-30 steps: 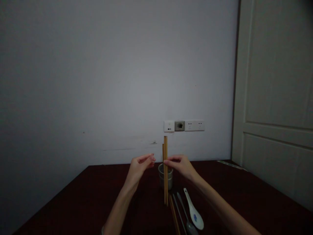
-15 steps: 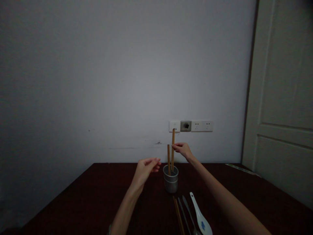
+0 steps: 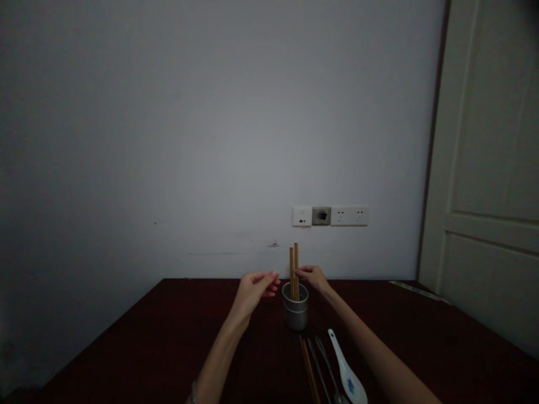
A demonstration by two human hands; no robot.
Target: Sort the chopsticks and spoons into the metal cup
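Note:
A grey metal cup (image 3: 296, 314) stands on the dark table with wooden chopsticks upright in it. My right hand (image 3: 314, 277) pinches the right-hand chopsticks (image 3: 296, 258) between thumb and fingertips, their lower ends inside the cup. Beside them, apart from my fingers, more chopsticks (image 3: 291, 264) lean in the same cup. To the left of the cup is my left hand (image 3: 256, 289), its fingers curled and thumb against the index finger; nothing shows in it.
In front of the cup lie wooden chopsticks (image 3: 309, 367), thin metal sticks (image 3: 319, 370), a metal spoon (image 3: 328, 365) and a white ceramic spoon (image 3: 348, 373) with a blue mark. Wall sockets (image 3: 349, 216) are behind, a door (image 3: 492, 168) at right. A flat strip (image 3: 421, 292) lies at the back right.
My right hand has lowered its chopsticks deeper into the cup, so their tops are now nearly level with the other chopsticks. My left hand has hardly moved.

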